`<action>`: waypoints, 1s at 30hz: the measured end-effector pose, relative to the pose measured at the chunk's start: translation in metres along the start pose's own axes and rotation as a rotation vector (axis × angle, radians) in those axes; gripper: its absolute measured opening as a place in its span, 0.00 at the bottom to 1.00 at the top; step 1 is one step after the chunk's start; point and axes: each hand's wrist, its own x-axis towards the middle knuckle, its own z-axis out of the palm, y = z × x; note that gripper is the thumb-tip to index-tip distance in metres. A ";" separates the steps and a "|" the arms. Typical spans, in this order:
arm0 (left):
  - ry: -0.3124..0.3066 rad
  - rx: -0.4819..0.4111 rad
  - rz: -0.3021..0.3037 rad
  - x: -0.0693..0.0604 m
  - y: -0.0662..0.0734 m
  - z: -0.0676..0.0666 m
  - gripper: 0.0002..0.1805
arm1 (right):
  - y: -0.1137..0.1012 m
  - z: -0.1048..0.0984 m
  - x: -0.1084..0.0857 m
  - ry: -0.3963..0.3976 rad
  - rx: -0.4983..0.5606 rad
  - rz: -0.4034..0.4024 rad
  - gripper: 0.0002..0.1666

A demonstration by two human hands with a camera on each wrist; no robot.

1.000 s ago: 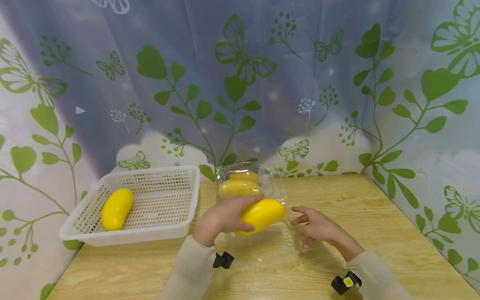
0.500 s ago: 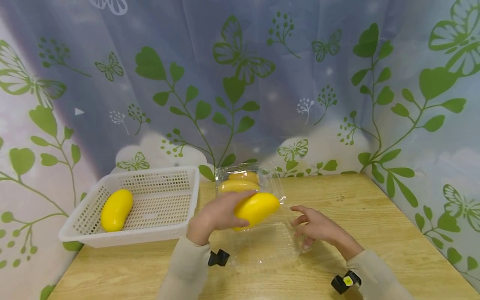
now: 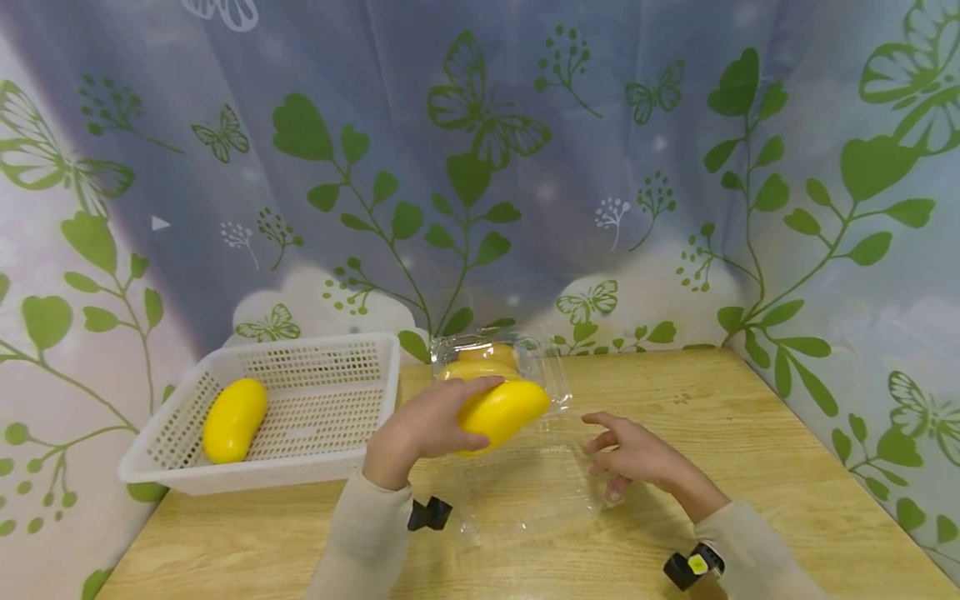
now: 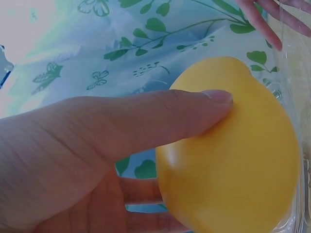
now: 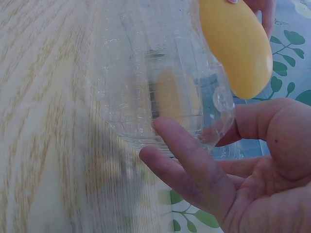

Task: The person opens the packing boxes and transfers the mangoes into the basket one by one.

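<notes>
My left hand [image 3: 431, 427] grips a yellow mango [image 3: 510, 408], which looks smooth like a model fruit. In the left wrist view the thumb lies across the mango [image 4: 233, 155], with fingers behind it. The mango is above an opened clear plastic clamshell box [image 3: 525, 521], near its hinge. Two more yellow mangoes [image 3: 480, 369] are in the box's far half, partly hidden by the hand. My right hand [image 3: 633, 454] stays at the box's right edge, fingers loosely spread. In the right wrist view its fingertips [image 5: 165, 128] overlap the clear rim; firm contact cannot be judged.
A white perforated basket [image 3: 300, 475] stands on the left of the wooden table [image 3: 675, 392], holding one yellow mango [image 3: 234, 421]. A patterned curtain [image 3: 360, 167] with leaves and butterflies hangs behind the table and along its sides.
My left hand has drawn the mango left and slightly upward, away from the right hand. More of the box's near half shows. The right hand has hardly moved.
</notes>
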 end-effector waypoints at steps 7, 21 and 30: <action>-0.006 0.007 -0.004 -0.002 0.002 -0.002 0.43 | 0.001 0.000 0.001 0.000 0.006 0.004 0.43; 0.001 0.012 -0.063 -0.008 -0.011 -0.017 0.43 | 0.001 -0.002 0.000 -0.002 -0.002 -0.014 0.43; 0.024 -0.014 -0.043 -0.014 -0.022 -0.017 0.43 | 0.004 -0.003 0.001 -0.008 -0.016 -0.030 0.41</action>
